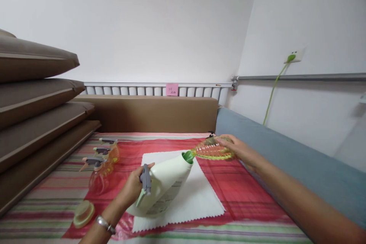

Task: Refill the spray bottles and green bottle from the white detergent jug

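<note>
Tilting toward the right, the large pale plastic bottle (168,185) with a green-rimmed mouth is above a white zigzag-edged cloth (201,202). At its mouth is the narrow end of a clear yellow ribbed plastic bottle (210,151), around which the right hand (230,143) is clamped. On the pale bottle's left, the left hand (135,183) closes on a grey trigger sprayer (146,179) and supports the pale bottle. Farther left of the pale bottle, clear trigger-topped bottles (98,180) and a round pale-yellow lid (84,213) rest on red striped fabric (243,194).
</note>
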Available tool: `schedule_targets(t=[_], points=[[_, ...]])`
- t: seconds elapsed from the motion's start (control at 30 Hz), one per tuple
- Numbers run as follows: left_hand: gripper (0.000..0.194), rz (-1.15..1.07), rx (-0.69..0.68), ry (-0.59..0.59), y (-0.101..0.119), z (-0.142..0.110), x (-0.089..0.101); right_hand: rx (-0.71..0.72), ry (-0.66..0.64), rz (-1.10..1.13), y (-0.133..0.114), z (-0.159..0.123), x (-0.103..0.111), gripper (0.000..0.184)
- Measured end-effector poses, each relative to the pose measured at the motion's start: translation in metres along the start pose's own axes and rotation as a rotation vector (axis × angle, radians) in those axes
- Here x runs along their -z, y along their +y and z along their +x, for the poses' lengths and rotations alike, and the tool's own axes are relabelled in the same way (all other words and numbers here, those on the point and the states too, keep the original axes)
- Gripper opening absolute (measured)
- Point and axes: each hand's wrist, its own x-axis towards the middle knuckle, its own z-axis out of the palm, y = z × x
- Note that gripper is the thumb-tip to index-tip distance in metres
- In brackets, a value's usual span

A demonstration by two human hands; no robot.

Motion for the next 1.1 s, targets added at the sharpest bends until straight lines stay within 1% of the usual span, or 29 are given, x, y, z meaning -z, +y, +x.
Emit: schedule_targets(t=[0.2, 0.37, 0.47, 0.57, 0.73, 0.83, 0.93, 1.03, 1.1], points=[[0.045, 0.007, -0.009, 0.018, 0.000, -0.001, 0.000, 0.067, -0.015, -0.233, -0.024, 0.004, 0.000, 0.053], [0.046, 0.006, -0.010, 0.010, -0.001, -0.001, 0.002, 0.148, 0.006, -0.444, -0.048, 0.007, -0.008, 0.058], [0.047, 0.017, -0.018, 0.007, -0.004, -0.001, 0.002, 0.263, 0.007, -0.668, -0.064, 0.006, -0.015, 0.061], [0.049, 0.025, -0.027, 0.000, -0.007, -0.002, 0.003, 0.391, -0.042, -0.841, -0.078, 0.004, -0.025, 0.064], [0.050, -0.002, -0.037, -0.010, -0.010, -0.004, 0.004, 0.510, -0.154, -0.939, -0.093, -0.009, -0.042, 0.064], [0.050, -0.028, -0.041, -0.010, -0.009, -0.005, 0.006, 0.561, -0.184, -1.004, -0.100, -0.017, -0.049, 0.064], [0.048, -0.029, -0.027, 0.020, -0.006, -0.008, 0.007, 0.608, -0.176, -1.027, -0.103, -0.021, -0.051, 0.063], [0.047, -0.055, -0.024, 0.050, -0.004, -0.011, 0.008, 0.605, -0.186, -1.007, -0.102, -0.020, -0.049, 0.062], [0.047, -0.106, -0.023, 0.049, -0.002, -0.013, 0.008, 0.595, -0.182, -0.979, -0.098, -0.017, -0.047, 0.062]])
